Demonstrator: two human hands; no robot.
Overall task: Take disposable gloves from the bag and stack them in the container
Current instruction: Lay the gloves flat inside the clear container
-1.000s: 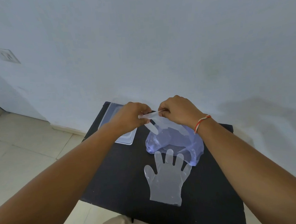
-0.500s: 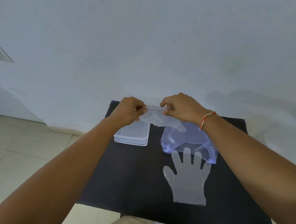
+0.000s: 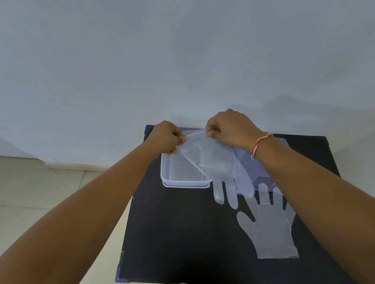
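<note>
My left hand (image 3: 168, 137) and my right hand (image 3: 230, 127) each pinch a corner of the cuff of a clear disposable glove (image 3: 214, 162). The glove hangs spread between them, fingers pointing down, partly over the right side of a clear rectangular plastic container (image 3: 185, 182). The bluish plastic bag (image 3: 257, 172) lies on the black table behind my right forearm, mostly hidden. A second clear glove (image 3: 272, 229) lies flat on the table, fingers pointing away from me, to the right of and nearer than the container.
The small black table (image 3: 178, 242) stands against a white wall (image 3: 176, 54). Tiled floor (image 3: 30, 197) lies to the left, below the table's left edge. The table's front left corner is close to my left forearm.
The glove has been pulled further out and spread wide between both hands, hanging lower over the container. The view has shifted, so the table sits more to the right.
</note>
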